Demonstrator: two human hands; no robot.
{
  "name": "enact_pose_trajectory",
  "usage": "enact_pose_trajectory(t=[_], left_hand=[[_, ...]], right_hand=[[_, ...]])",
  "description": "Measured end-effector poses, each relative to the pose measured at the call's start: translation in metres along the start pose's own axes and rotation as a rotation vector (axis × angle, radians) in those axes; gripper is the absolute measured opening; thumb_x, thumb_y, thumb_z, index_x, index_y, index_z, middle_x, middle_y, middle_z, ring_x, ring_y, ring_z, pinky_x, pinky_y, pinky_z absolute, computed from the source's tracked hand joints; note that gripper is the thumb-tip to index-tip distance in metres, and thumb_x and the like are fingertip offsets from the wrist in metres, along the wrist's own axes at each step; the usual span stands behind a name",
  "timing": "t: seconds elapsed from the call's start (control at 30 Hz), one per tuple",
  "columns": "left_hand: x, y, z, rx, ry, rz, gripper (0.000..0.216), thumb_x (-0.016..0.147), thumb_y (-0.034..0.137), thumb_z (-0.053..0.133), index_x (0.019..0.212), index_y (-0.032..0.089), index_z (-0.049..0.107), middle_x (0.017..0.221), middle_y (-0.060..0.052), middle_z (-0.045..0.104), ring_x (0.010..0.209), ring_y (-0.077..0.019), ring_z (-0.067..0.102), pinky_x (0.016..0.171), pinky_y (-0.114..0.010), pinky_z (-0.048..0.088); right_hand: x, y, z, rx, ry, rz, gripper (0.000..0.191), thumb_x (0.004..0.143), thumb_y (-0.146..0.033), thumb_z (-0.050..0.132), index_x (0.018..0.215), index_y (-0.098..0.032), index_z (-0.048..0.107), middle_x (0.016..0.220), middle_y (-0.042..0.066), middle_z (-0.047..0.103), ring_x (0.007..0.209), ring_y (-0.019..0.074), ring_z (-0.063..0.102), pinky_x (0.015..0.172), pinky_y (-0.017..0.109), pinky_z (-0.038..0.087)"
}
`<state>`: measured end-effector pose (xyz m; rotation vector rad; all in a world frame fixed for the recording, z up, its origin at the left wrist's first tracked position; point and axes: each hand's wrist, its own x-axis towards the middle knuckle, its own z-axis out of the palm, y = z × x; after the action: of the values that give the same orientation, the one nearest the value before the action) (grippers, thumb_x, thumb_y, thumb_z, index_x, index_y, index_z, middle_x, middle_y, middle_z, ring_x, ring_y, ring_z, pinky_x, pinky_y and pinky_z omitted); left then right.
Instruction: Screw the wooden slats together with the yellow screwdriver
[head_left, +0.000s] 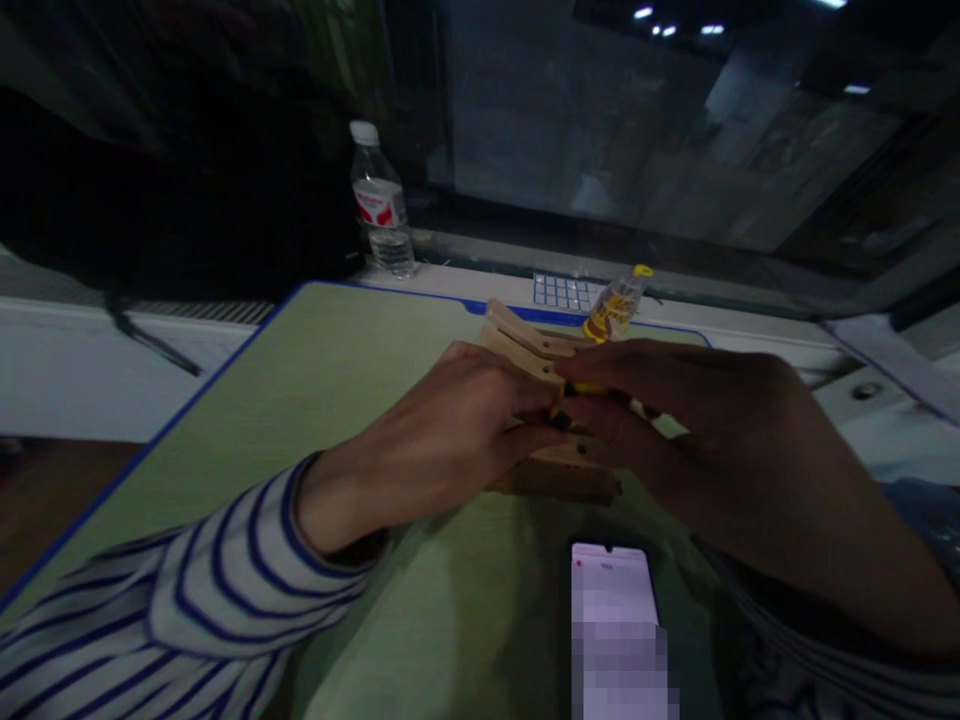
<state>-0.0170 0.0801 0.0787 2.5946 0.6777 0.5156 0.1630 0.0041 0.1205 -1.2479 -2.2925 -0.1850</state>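
In the head view, a wooden piece with curved slats and small dark holes (517, 340) rests on the green table (300, 360). My left hand (465, 430) lies over its left side, thumb and forefinger closed around the end of a small yellow-and-black piece (589, 388). From the right, my right hand (675, 420) pinches the same piece between thumb and fingertips. My fingers cover much of it, so its exact kind is hidden. Part of the wood below my fingers is also covered.
A lit phone (615, 600) lies near me on the table. At the far edge stand a clear water bottle (384, 215) and a smaller yellow-capped bottle (616, 305), which leans, beside a blue grid-patterned item (562, 291). A dark window rises behind the sill.
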Motion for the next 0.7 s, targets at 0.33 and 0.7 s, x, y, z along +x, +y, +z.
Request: enact_pose_trajectory(t=[0.33,0.7], left_hand=[[-0.0016,0.0047,-0.0004,0.022,0.062,0.044,0.018,0.093,0.030,0.057,0.103,0.028,0.072,0.092,0.004,0.074,0.081,-0.0125,0.066,0.083,-0.028,0.044],[-0.0020,0.0030,0.0023,0.091,0.079,-0.006,0.016,0.089,0.035,0.062,0.090,0.024,0.073,0.084,0.002,0.075,0.078,-0.0159,0.067,0.089,-0.033,0.043]], right_hand=[[-0.0006,-0.0032,0.0004,-0.104,-0.009,0.036,0.016,0.093,-0.024,0.055,0.103,-0.020,0.068,0.098,0.002,0.077,0.083,0.0190,0.073,0.067,0.028,0.053],[-0.0013,-0.0005,-0.0041,0.062,-0.049,0.034,0.017,0.093,-0.019,0.055,0.105,-0.023,0.066,0.109,-0.002,0.075,0.088,0.0122,0.071,0.078,0.020,0.051]])
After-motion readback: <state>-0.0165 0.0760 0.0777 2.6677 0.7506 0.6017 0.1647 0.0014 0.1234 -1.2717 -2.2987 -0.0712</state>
